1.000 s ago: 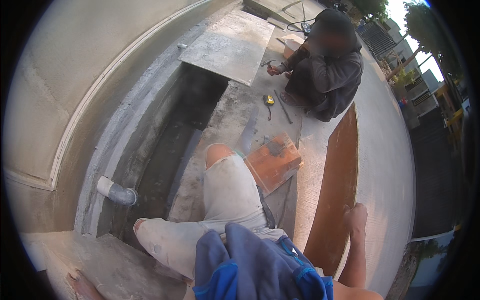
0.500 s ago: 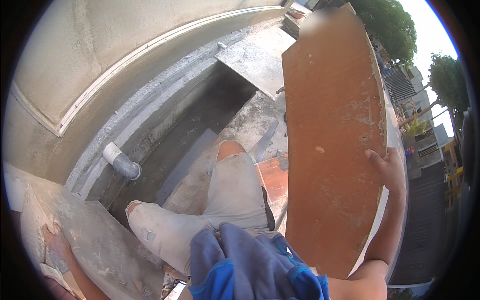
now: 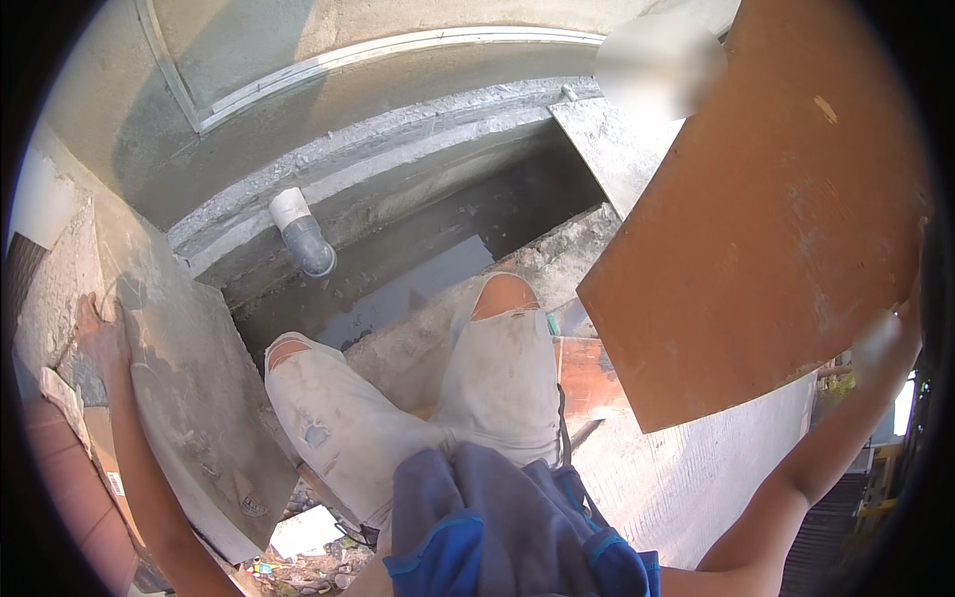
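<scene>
The upper end of the brown board (image 3: 766,209) is cut off by the picture's edge. The right hand (image 3: 914,289) is darkened near the lens rim; its grip cannot be determined. The pale slab (image 3: 587,144) is partly blurred, and the orange panel (image 3: 589,370) partly concealed by the board.
</scene>
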